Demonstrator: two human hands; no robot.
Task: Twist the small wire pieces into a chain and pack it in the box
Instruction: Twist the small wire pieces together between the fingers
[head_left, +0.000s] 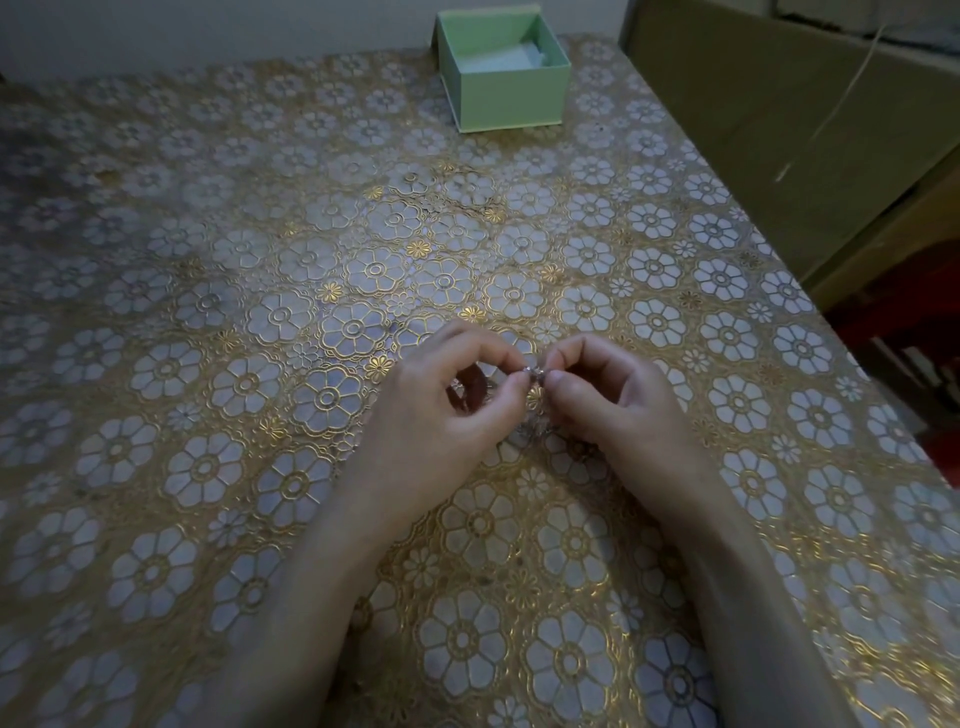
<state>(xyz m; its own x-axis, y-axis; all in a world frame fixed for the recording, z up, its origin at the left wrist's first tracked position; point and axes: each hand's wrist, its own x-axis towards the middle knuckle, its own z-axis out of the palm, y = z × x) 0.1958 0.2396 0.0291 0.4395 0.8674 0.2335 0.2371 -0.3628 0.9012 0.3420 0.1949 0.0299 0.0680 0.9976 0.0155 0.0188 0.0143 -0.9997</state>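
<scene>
The left hand (457, 410) and right hand (613, 395) each pinch one end of the small wire piece (534, 371) between thumb and forefinger, close together, apparently for twisting. The open green box (511, 98) waits at the table's far edge, well apart.

Your head camera is looking forward and down from just above your forearms, wide-angled, so your hands (540, 400) are sitting close, slightly below centre. It is facing across the table (208, 312) toward the wall, taking in the box (511, 96) at the far edge. No second view is sharing this scene.
</scene>
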